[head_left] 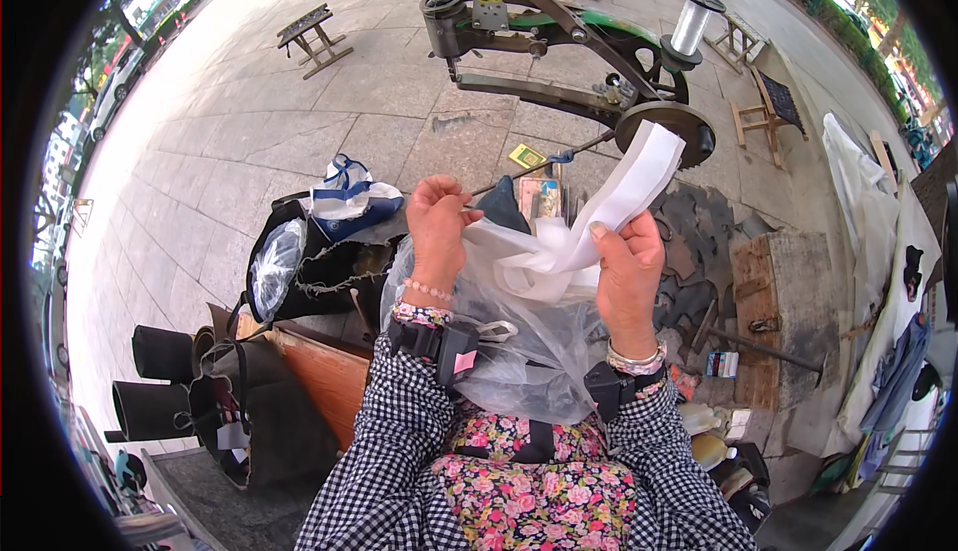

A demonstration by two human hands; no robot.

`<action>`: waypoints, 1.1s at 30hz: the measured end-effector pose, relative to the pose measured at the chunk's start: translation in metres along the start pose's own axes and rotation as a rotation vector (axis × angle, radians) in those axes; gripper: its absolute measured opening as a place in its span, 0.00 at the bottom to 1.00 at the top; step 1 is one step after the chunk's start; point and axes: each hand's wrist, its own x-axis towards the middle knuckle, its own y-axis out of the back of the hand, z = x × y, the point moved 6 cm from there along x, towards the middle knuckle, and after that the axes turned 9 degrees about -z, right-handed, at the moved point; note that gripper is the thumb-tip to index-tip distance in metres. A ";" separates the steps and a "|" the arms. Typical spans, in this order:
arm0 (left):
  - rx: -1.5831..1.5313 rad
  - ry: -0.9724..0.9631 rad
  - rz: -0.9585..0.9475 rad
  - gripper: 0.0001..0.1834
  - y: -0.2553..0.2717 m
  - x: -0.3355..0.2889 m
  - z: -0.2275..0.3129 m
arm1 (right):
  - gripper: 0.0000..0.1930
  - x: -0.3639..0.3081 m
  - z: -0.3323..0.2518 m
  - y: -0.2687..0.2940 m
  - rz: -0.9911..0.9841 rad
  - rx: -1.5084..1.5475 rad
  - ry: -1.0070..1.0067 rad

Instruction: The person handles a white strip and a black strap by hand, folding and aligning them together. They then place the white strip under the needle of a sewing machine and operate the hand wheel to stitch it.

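At the lower left of the frame, dark rolls of material (160,381) are stacked on the paving beside an open black bag (289,272), on top of which a blue and white pouch (344,197) is laid, presumably so that supplies stay within reach of the seat. Just right of these, the left hand (437,227) is raised at the middle of the frame with its fingers curled shut, and the upper edge of a clear plastic bag (519,351) is pinched in it, so that the bag hangs down over the lap. A white strip of fabric (624,192) is seen at the centre, rising out of the bag's mouth toward the upper right; it is held taut between the two hands, likely so that it can be looked over. The right hand (629,276) is closed around the strip's lower part, with the thumb pressed against it from the front. Behind the hands, at the top centre, a hand-cranked stitching machine (559,47) is stood on its frame, with a spool of clear thread (691,22) mounted upright at its right end. A worn wooden block (783,291) is placed at the right.
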 end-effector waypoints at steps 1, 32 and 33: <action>0.002 0.003 -0.003 0.05 0.003 0.000 -0.002 | 0.18 0.000 0.001 0.004 0.004 0.000 0.000; -0.041 -0.396 -0.192 0.20 -0.046 -0.053 0.090 | 0.16 0.008 0.026 0.024 -0.070 0.407 -0.196; -0.048 -0.397 -0.194 0.20 -0.046 -0.051 0.092 | 0.16 0.008 0.025 0.026 -0.071 0.400 -0.193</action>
